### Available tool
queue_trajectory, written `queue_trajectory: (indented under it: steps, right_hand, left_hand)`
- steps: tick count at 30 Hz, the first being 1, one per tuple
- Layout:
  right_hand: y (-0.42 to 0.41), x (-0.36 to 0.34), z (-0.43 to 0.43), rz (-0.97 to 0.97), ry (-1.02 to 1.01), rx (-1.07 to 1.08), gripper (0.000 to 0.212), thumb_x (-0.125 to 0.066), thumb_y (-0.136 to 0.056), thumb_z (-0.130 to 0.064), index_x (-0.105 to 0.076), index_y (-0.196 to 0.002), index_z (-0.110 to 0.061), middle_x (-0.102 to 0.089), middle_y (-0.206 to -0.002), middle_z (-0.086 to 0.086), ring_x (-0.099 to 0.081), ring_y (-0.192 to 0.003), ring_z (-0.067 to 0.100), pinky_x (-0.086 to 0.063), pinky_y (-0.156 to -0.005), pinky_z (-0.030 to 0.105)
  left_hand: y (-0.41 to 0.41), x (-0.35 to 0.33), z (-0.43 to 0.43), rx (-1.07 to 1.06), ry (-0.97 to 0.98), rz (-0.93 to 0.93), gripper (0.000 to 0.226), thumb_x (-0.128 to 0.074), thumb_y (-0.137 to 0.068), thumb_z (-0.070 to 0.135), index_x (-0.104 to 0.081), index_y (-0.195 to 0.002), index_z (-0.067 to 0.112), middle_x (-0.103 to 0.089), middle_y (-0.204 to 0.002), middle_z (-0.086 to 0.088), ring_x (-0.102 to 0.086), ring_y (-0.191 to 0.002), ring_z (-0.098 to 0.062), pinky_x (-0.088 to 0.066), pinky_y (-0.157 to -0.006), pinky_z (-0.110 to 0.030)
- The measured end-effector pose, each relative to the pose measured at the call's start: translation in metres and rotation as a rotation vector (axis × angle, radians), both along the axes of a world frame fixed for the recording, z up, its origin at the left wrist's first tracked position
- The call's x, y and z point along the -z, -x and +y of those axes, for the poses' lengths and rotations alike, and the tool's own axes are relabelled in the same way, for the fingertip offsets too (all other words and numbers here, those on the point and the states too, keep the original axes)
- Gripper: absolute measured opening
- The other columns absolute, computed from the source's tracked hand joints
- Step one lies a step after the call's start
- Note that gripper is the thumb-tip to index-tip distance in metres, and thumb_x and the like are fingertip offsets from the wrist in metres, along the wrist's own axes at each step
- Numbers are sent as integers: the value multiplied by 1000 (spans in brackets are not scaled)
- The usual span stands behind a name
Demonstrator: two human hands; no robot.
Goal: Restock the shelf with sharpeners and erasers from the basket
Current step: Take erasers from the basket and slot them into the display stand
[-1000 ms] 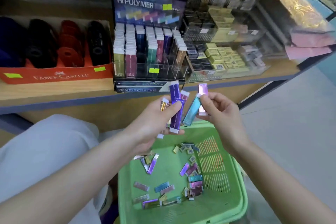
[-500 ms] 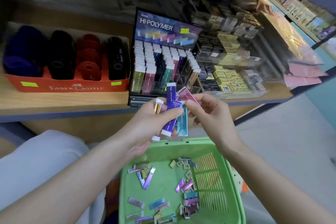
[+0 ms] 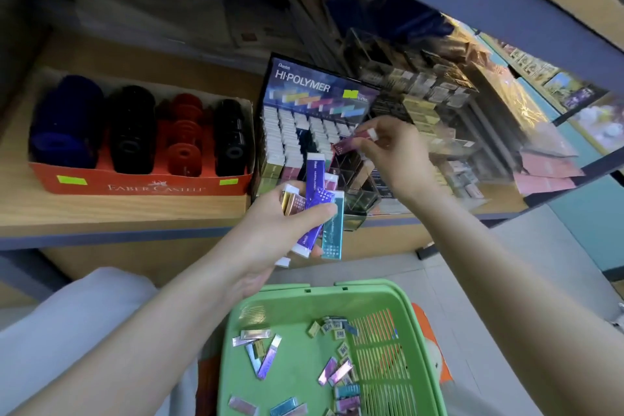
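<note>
Reference landmark: the HI-POLYMER display (image 3: 314, 88), a dark tiered rack standing on the wooden shelf (image 3: 101, 213).

Left of the display, on the same board and just beside its left wall: an orange Faber-Castell carton (image 3: 141, 184). It holds four rows of sharpeners (image 3: 131, 135), in order blue, black, red, black (barrel type, lying with their ends toward the camera).

In front of the display's lower left corner: the left hand (image 3: 280, 223). Fingers and thumb are curled round a fanned bundle of erasers (image 3: 315, 199) with purple, gold, pink and teal sleeves and white tips. The thumb lies across the purple and teal ones. The bundle overlaps the display's front rows in this view; whether it touches the rack cannot be told.

The display itself: upright erasers with white tops stand in rows across its left and middle, with clear dividers at its front right.

Below the display, on the floor: a green basket (image 3: 293, 300). Loose erasers (image 3: 337, 371) lie scattered flat on its bottom, more of them toward its right side.

Over the display's right half: the right hand (image 3: 401, 152). Thumb and fingertips pinch a single maroon eraser (image 3: 349, 142) near its white end. It is tilted, coloured end down-left above the divided compartments. Contact with the rack cannot be told.

Right of the display: stacked small boxes (image 3: 422, 111), yellow and dark, blurred. Further right: pink packets (image 3: 547, 172).
</note>
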State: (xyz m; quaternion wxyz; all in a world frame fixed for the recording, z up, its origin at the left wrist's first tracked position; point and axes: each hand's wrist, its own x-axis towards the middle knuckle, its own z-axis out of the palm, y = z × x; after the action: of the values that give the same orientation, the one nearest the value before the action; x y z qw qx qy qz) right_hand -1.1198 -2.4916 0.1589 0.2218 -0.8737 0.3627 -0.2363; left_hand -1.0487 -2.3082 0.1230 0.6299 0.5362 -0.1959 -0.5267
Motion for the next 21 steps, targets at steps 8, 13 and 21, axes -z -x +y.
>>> queue_trajectory:
  steps: [8, 13, 21]
  right_hand:
    - [-21, 5, -7, 252, 163, -186, 17, -76, -75, -3, -65, -86, -11, -57, -79, -8, -55, -65, -4, -47, -70, 13]
    - [-19, 8, -2, 295, 242, -204, 28, -73, -78, -4, -65, -105, -7, -60, -101, 6, -57, -83, 15, -51, -82, 34]
    - [-12, 8, 2, 307, 415, -155, 20, -64, -88, -14, -64, -109, -13, -59, -107, 2, -55, -98, 19, -41, -68, 27]
  left_hand:
    - [-10, -1, 2, -33, 23, 37, 17, -69, -84, 18, -62, -100, 18, -70, -77, 3, -60, -55, -11, -49, -50, -22]
    - [-12, 0, -1, -53, 9, 30, 19, -68, -84, 19, -61, -102, 17, -69, -73, 4, -58, -50, -12, -48, -48, -20]
    - [-13, -1, -2, -75, 22, 40, 21, -68, -84, 16, -61, -104, 14, -67, -75, 2, -58, -51, -8, -48, -50, -23]
